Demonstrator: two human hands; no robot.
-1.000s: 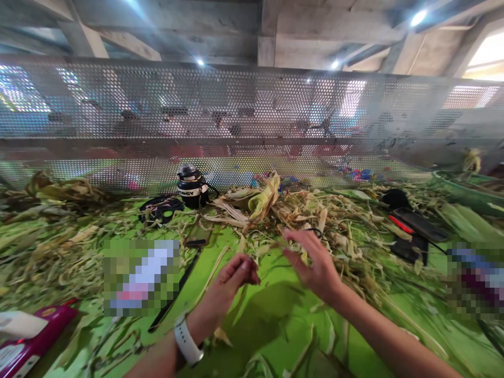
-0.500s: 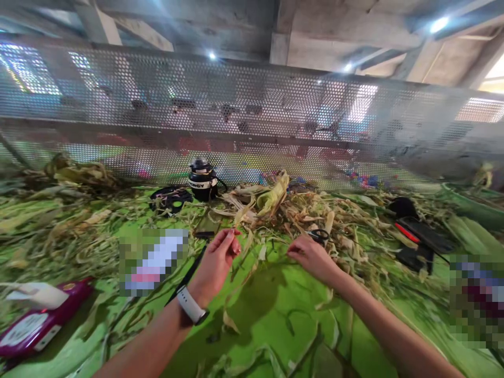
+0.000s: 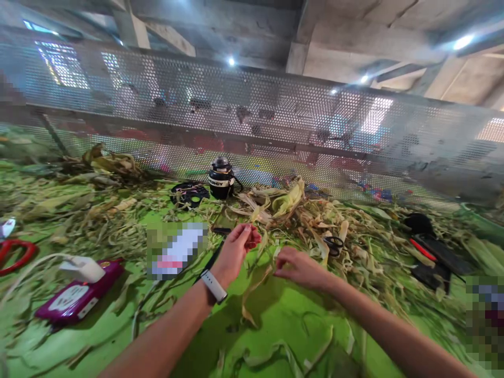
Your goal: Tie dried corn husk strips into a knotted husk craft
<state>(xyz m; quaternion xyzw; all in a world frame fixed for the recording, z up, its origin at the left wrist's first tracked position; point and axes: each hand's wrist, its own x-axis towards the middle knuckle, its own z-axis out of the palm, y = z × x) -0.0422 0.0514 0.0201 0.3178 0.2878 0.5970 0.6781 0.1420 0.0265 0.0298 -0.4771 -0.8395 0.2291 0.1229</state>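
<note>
My left hand, with a white band at the wrist, is over the green table, its fingers curled together. Whatever it pinches, if anything, is too small to make out. To its right my right hand has its fingers closed, near a thin curled strip of dry husk; whether it grips the strip's end is unclear. The hands are a little apart. Behind them lies a heap of dry husks, and black scissors rest beyond my right hand.
A black jar stands at the back before a perforated metal screen. At left are a purple power bank with a white plug, red-handled scissors and a blurred-out phone-like object. Black items lie at right.
The view has swung left, bringing the red-handled scissors into sight. My right hand has moved closer to my left hand. Both hands' fingers stay curled.
</note>
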